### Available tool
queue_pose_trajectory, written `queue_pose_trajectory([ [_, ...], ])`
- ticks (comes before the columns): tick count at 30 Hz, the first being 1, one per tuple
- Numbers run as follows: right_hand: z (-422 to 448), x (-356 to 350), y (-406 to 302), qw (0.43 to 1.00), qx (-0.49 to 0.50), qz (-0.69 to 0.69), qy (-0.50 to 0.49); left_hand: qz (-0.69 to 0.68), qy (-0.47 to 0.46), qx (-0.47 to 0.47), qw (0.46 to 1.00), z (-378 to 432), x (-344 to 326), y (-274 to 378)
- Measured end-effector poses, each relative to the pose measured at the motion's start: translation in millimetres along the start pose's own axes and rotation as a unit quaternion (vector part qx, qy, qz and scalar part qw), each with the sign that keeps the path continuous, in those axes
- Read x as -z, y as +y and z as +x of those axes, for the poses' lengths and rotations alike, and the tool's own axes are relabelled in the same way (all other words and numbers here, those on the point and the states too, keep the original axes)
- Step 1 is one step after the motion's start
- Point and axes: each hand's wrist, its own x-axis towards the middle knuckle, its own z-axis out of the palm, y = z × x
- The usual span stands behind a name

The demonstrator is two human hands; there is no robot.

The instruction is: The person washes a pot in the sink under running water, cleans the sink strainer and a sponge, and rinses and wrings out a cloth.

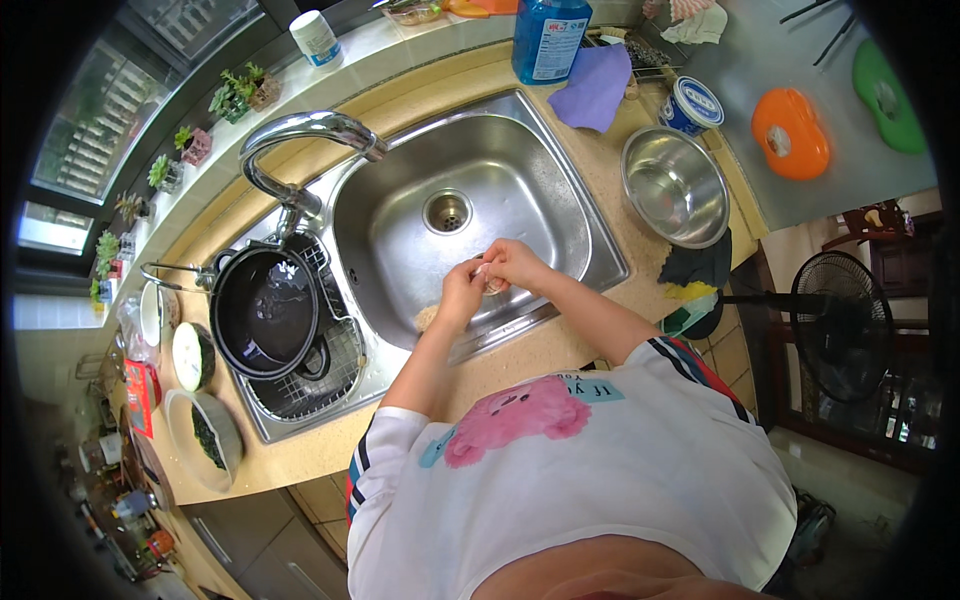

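Observation:
My left hand [460,291] and my right hand [517,266] meet over the near side of a stainless steel sink [517,180]. Between their fingertips they hold a small whitish-pink item [493,283], too small and covered to name. Partly behind my left wrist, a tan, rough-looking piece [427,318] lies in the sink. The drain [448,212] is uncovered beyond my hands. A chrome faucet [315,127] arches in from the left, its spout over the basin's far left corner.
On the left, a black pot [264,311] sits on a wire rack [330,382]. Beside it are a cut melon [193,356] and a pale bowl [202,442]. To the right stand a steel bowl [675,187], a blue-and-white tub [691,106], a purple cloth [592,86] and a blue bottle [551,41].

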Motion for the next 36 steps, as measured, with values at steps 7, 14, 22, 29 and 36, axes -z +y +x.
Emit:
queue_pose_trajectory([
  [7,31,21,22,0.987,-0.073,-0.127,0.072,0.091,0.028,-0.013,0.995,40,-21,-10],
  [14,51,34,34,0.978,-0.172,-0.112,0.034,0.225,-0.008,-0.026,0.974,51,-18,-29],
  [22,62,27,54,0.976,-0.195,-0.090,0.023,-0.027,-0.047,0.102,0.993,47,6,-57],
  [29,66,19,42,0.992,-0.126,-0.019,0.020,-0.161,0.011,0.202,0.966,39,16,-25],
  [36,58,16,34,0.987,-0.148,0.054,0.004,-0.170,0.023,0.179,0.969,40,9,-28],
])
